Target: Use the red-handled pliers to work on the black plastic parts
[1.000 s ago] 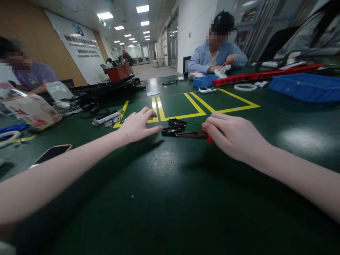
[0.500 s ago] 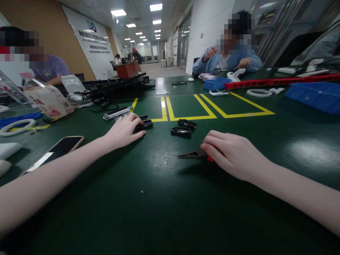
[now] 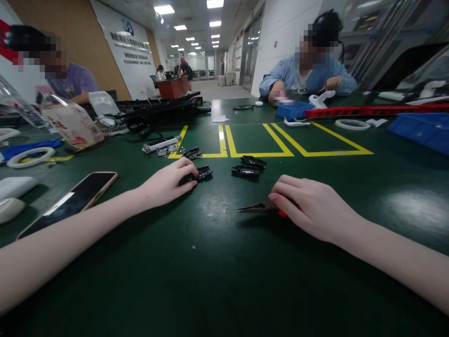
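Head view: green table [image 3: 217, 281]
Left hand [image 3: 166, 185]: fingers curled on a black clip [image 3: 199, 174]
Right hand [image 3: 312, 208]: closed round red-handled pliers [image 3: 257, 208], lying on the table
Writing: wall sign [image 3: 131, 42] unreadable

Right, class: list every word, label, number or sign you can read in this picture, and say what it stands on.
"YO": partial white letters on the shirt of the person in blue across the table.
Wall sign: a logo and rows of characters, too blurred to read.
Printed carton: red markings, too small to read.
Phone: screen dark, no text.

Dk green table [image 3: 217, 262], yellow lines [image 3: 280, 142]; black part [image 3: 200, 174]; red-handled pliers [image 3: 261, 208].
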Motion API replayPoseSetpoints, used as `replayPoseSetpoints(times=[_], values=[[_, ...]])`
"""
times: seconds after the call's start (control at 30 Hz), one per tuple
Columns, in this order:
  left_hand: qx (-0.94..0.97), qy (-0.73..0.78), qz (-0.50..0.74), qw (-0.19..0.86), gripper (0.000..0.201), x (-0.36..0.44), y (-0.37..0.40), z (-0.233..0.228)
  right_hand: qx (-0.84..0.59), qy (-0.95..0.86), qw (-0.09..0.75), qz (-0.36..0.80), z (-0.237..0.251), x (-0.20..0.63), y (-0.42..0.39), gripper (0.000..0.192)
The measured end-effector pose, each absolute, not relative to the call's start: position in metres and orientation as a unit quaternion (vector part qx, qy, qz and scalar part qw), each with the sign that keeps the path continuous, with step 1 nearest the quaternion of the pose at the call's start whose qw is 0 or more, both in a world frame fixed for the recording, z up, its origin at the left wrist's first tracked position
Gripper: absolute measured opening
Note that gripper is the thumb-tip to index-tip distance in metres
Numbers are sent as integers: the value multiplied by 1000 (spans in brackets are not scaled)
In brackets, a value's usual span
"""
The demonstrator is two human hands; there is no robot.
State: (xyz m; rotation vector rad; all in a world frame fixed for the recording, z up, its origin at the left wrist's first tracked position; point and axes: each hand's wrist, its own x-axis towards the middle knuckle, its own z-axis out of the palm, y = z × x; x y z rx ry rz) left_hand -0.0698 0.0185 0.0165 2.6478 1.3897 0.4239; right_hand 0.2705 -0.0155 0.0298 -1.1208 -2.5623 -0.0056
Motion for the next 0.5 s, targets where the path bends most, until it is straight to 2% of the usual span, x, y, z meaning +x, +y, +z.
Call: replayPoseSetpoints(times=[0.17, 0.33, 0.5], values=[[889, 394, 170, 158, 22, -59, -7, 18, -407, -899, 160, 1, 27, 272, -13, 52], [893, 347, 185, 220, 20, -42, -29, 19, -371, -913, 164, -49, 25, 274, -12, 60], [891, 336, 174, 251, 27, -33, -39, 18, -335, -921, 177, -88, 23, 273, -13, 52]])
